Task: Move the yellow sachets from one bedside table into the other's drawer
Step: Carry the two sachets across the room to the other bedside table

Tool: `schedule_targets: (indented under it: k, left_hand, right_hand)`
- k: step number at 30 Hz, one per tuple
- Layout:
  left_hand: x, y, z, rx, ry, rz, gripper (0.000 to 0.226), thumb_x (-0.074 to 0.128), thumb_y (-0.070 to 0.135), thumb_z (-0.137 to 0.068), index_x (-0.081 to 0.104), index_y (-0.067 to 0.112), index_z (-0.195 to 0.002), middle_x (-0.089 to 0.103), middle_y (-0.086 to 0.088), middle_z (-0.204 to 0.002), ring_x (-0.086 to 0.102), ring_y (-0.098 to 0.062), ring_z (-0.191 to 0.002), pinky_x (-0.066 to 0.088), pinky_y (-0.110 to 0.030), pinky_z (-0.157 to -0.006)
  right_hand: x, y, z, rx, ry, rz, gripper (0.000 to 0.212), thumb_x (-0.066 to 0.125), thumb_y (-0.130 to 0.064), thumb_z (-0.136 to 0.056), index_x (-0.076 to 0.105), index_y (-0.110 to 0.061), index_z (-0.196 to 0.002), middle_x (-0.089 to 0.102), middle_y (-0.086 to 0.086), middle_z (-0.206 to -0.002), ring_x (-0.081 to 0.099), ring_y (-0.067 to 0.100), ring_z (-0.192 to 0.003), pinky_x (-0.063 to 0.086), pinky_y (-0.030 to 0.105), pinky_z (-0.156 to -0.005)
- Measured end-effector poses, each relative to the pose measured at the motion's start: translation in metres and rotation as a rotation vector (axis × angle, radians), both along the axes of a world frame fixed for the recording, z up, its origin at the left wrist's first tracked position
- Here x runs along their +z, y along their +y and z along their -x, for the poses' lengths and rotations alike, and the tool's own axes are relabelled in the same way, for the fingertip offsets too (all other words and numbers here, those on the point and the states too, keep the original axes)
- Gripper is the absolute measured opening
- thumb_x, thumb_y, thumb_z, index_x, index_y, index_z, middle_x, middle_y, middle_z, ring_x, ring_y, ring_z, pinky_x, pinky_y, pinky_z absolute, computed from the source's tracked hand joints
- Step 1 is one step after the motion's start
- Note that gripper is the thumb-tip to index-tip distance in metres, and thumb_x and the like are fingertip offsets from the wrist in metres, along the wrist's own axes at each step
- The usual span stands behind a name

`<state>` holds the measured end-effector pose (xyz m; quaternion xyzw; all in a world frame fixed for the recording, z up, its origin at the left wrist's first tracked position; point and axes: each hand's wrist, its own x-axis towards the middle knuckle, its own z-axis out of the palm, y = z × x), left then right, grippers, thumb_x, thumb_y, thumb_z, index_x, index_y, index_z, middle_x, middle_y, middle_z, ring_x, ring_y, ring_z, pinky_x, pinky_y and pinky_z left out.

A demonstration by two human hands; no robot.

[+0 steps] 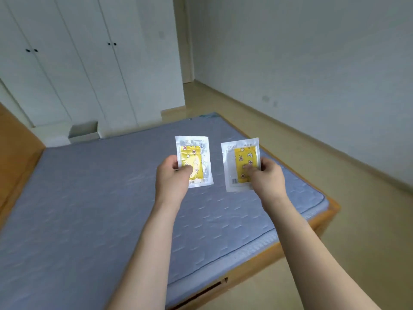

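Observation:
Two yellow sachets with white borders and small cartoon prints are held upright in the air above the bed. My left hand pinches the left sachet at its lower left edge, thumb on the front. My right hand pinches the right sachet at its lower right edge, thumb across the yellow panel. The two sachets hang side by side with a small gap between them. Neither bedside table is in view.
A bare blue-grey mattress on a wooden bed frame fills the lower left. White wardrobe doors stand behind it, with a small white open box at their foot. Beige floor runs along the white wall at right toward a doorway.

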<state>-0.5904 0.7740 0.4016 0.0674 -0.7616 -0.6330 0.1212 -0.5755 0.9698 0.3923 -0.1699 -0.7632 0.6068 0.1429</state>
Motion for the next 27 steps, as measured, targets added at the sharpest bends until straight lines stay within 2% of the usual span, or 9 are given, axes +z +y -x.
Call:
schedule_targets:
  k: [7,9,13,15,18,20,23,25,27]
  left_hand:
    - [-0.001,0.222,0.058,-0.302,0.001,0.056,0.011,0.061,0.004,-0.084,0.065,0.015,-0.086,0.069,-0.001,-0.082,0.056,-0.015,-0.068,0.042,-0.028,-0.064]
    - [-0.005,0.277,0.075,-0.354,0.002,0.081,0.010,0.061,0.005,-0.084,0.064,0.014,-0.085,0.067,-0.001,-0.079,0.054,-0.014,-0.066,0.041,-0.027,-0.062]
    - [-0.017,0.391,0.118,-0.463,-0.008,0.082,0.009,0.060,0.005,-0.084,0.063,0.013,-0.086,0.064,0.008,-0.073,0.052,-0.010,-0.062,0.041,-0.027,-0.060]
    - [-0.023,0.451,0.145,-0.502,0.004,0.066,0.001,0.059,0.006,-0.083,0.059,0.007,-0.083,0.059,0.007,-0.070,0.047,-0.012,-0.062,0.036,-0.025,-0.058]
    - [-0.022,0.542,0.186,-0.545,0.046,0.057,0.030,0.057,0.003,-0.085,0.039,0.016,-0.064,0.041,0.017,-0.049,0.032,-0.005,-0.046,0.025,-0.011,-0.043]
    - [-0.015,0.601,0.213,-0.572,0.049,0.067,0.037,0.057,0.003,-0.085,0.030,0.018,-0.064,0.032,0.014,-0.047,0.025,-0.008,-0.045,0.021,-0.012,-0.039]
    - [-0.003,0.692,0.252,-0.616,0.041,0.040,0.033,0.058,0.005,-0.082,0.030,0.014,-0.066,0.029,0.012,-0.052,0.022,-0.011,-0.051,0.021,-0.022,-0.046]
    - [0.003,0.755,0.271,-0.670,0.036,0.009,0.022,0.058,0.006,-0.081,0.039,0.004,-0.072,0.037,0.007,-0.059,0.027,-0.014,-0.056,0.025,-0.025,-0.052]
    - [0.006,0.815,0.285,-0.738,0.037,0.002,0.017,0.059,0.011,-0.080,0.049,-0.002,-0.086,0.047,-0.002,-0.070,0.036,-0.015,-0.062,0.031,-0.028,-0.059]
  right_hand:
    - [-0.001,0.214,0.002,-0.283,0.024,0.044,0.010,0.059,-0.016,-0.090,0.067,-0.020,-0.088,0.071,-0.006,-0.083,0.066,0.018,-0.081,0.054,0.033,-0.071]
    - [-0.009,0.264,0.008,-0.346,0.011,0.060,0.009,0.060,-0.017,-0.090,0.068,-0.020,-0.087,0.071,-0.008,-0.082,0.067,0.017,-0.081,0.054,0.033,-0.071]
    - [-0.024,0.363,0.039,-0.420,-0.020,0.080,0.006,0.061,-0.017,-0.089,0.066,-0.013,-0.087,0.071,0.003,-0.085,0.066,0.022,-0.079,0.055,0.040,-0.074]
    - [-0.026,0.418,0.063,-0.443,-0.019,0.055,0.008,0.062,-0.018,-0.088,0.064,-0.010,-0.087,0.070,0.010,-0.089,0.064,0.026,-0.076,0.055,0.042,-0.073]
    - [-0.020,0.503,0.101,-0.472,-0.014,-0.012,0.008,0.062,-0.020,-0.089,0.065,-0.014,-0.085,0.070,0.007,-0.088,0.066,0.030,-0.085,0.056,0.046,-0.074]
    - [-0.010,0.559,0.121,-0.498,-0.039,-0.033,0.008,0.063,-0.021,-0.088,0.065,-0.015,-0.085,0.071,0.005,-0.086,0.067,0.030,-0.084,0.056,0.047,-0.074]
    - [0.008,0.642,0.140,-0.545,-0.050,-0.055,0.013,0.063,-0.022,-0.089,0.063,-0.011,-0.083,0.066,0.001,-0.078,0.059,0.024,-0.070,0.051,0.036,-0.065]
    - [0.017,0.695,0.148,-0.603,-0.032,-0.065,0.015,0.062,-0.021,-0.090,0.061,-0.009,-0.081,0.062,0.001,-0.075,0.053,0.018,-0.066,0.043,0.031,-0.060]
    - [0.022,0.744,0.154,-0.659,-0.021,-0.063,0.013,0.061,-0.021,-0.091,0.061,-0.010,-0.082,0.065,0.002,-0.077,0.054,0.017,-0.066,0.044,0.032,-0.060]
